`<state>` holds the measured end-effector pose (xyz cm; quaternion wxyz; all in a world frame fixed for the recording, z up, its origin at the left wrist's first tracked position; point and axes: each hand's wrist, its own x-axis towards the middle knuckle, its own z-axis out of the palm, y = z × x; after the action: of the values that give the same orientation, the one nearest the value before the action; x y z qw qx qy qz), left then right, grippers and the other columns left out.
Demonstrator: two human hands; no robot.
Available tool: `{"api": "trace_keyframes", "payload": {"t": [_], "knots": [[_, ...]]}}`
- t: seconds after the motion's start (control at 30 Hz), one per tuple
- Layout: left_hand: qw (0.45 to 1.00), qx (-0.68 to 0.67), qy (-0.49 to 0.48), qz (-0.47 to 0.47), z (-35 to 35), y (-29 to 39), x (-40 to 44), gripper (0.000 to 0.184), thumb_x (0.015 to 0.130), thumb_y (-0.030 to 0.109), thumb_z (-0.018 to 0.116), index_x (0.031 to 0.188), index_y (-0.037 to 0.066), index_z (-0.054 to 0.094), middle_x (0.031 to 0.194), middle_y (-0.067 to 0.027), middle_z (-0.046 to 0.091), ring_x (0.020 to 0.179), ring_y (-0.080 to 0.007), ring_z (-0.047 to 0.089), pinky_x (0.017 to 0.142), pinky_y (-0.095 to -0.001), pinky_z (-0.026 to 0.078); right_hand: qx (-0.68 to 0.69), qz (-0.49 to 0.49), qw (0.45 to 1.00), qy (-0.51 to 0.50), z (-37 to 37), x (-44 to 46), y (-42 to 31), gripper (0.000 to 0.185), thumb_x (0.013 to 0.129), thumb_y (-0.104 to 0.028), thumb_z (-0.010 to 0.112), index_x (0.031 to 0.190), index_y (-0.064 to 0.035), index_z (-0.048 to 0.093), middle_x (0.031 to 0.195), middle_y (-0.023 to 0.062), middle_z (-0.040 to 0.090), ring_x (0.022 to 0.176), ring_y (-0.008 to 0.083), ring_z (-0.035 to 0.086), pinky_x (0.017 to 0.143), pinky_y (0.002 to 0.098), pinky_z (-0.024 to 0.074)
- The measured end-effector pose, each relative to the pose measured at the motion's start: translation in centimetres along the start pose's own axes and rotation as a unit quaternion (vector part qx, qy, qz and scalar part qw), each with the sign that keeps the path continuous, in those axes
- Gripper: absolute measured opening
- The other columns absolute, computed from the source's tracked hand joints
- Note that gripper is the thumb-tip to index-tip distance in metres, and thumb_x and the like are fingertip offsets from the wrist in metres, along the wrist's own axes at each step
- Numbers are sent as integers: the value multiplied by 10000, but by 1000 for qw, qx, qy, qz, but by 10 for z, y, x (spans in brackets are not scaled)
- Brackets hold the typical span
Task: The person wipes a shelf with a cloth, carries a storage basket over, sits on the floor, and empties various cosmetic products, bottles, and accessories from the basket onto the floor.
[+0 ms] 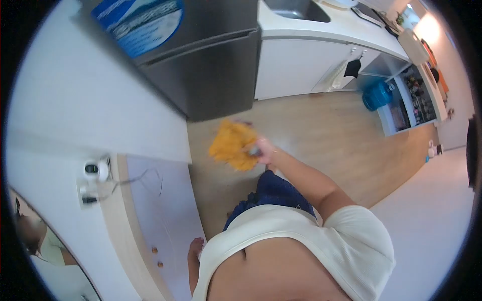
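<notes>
A fluffy yellow-orange duster (232, 144) is in my right hand (265, 151), held out in front of my body above the wooden floor. My fingers are closed around a small greyish handle at its right side, and the duster's edges look slightly blurred. My left hand (196, 245) hangs low beside my white top, close to the pale cabinet front (165, 215). Part of that hand is hidden by my top, and its fingers are too small and covered to read.
A dark grey fridge (216, 75) stands ahead, with a white counter and sink (301, 11) to its right. A blue water jug (376, 95) sits by a low shelf (409, 103). On the left are a small white camera (95, 170), loose cables and a mirror (47, 251).
</notes>
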<state>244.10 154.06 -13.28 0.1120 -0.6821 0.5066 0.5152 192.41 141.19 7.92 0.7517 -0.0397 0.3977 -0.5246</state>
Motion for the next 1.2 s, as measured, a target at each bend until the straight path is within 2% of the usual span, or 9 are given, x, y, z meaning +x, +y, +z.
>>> {"api": "trace_keyframes", "payload": {"t": [0.07, 0.13, 0.2, 0.27, 0.4, 0.53, 0.6, 0.87, 1.2], "knots": [[970, 191, -18, 152, -2, 38, 47, 357, 888, 338, 510, 1043, 24, 585, 897, -126, 631, 825, -224, 578, 744, -340, 457, 134, -94, 986, 4, -66, -15, -66, 425, 897, -287, 467, 1285, -122, 409, 1249, 59, 482, 1174, 241, 453, 956, 473, 401], [795, 421, 63, 433, -5, 117, 71, 371, 889, 353, 505, 1042, 25, 583, 923, -145, 632, 844, -249, 586, 748, -357, 461, 127, -255, 958, 43, -115, -21, -133, 422, 918, -313, 420, 1288, -110, 402, 1243, 55, 497, 1149, 227, 480, 947, 400, 425], [997, 18, -19, 69, -7, 202, 76, 356, 898, 322, 486, 1046, 11, 574, 1011, -196, 610, 920, -323, 573, 783, -392, 457, 46, -372, 921, 106, -131, -23, -194, 425, 929, -349, 400, 1278, -107, 423, 1241, 50, 502, 1105, 193, 506, 913, 362, 435], [969, 182, 4, 169, -11, 285, 99, 363, 899, 319, 484, 1053, 0, 566, 1035, -204, 599, 966, -338, 561, 819, -391, 445, -69, -437, 885, 144, -112, -40, -262, 432, 928, -362, 415, 1266, -94, 445, 1222, 50, 512, 1041, 163, 535, 872, 331, 440], [963, 102, 22, 247, 0, 423, 103, 388, 904, 371, 481, 1050, 22, 569, 976, -117, 606, 911, -225, 561, 814, -337, 433, -234, -517, 804, 177, -103, -6, -360, 422, 921, -337, 456, 1250, -71, 466, 1153, 66, 531, 988, 154, 536, 844, 307, 439], [962, 17, 8, 273, 15, 449, 148, 313, 889, 281, 498, 1024, 7, 569, 936, -147, 625, 910, -230, 589, 792, -340, 447, -584, -613, 472, 245, -130, 92, -424, 426, 852, -372, 531, 1201, -127, 538, 1110, 91, 550, 1005, 247, 537, 877, 403, 412], [975, 53, -51, 212, 17, 441, 168, 301, 876, 270, 513, 1013, 9, 574, 910, -137, 626, 867, -222, 590, 767, -337, 452, -731, -413, 436, 324, -141, 145, -426, 467, 871, -465, 424, 1281, -246, 467, 1352, 105, 379, 1245, 316, 344, 1004, 578, 227], [962, 200, -157, 96, -4, 431, 228, 260, 873, 244, 515, 997, 27, 590, 848, -77, 613, 779, -170, 567, 716, -296, 443, -790, -303, 432, 313, -123, 272, -490, 488, 921, -467, 291, 1381, -304, 300, 1482, 36, 184, 1350, 319, 174, 1062, 554, 88], [974, 61, -167, 137, -43, 655, 266, 284, 889, 235, 505, 1092, 45, 565, 874, -40, 605, 783, -146, 549, 721, -268, 432, -780, -290, 454, 319, -121, 340, -566, 548, 898, -546, 260, 1394, -312, 271, 1490, 45, 165, 1362, 341, 120, 1033, 603, 14]]}}
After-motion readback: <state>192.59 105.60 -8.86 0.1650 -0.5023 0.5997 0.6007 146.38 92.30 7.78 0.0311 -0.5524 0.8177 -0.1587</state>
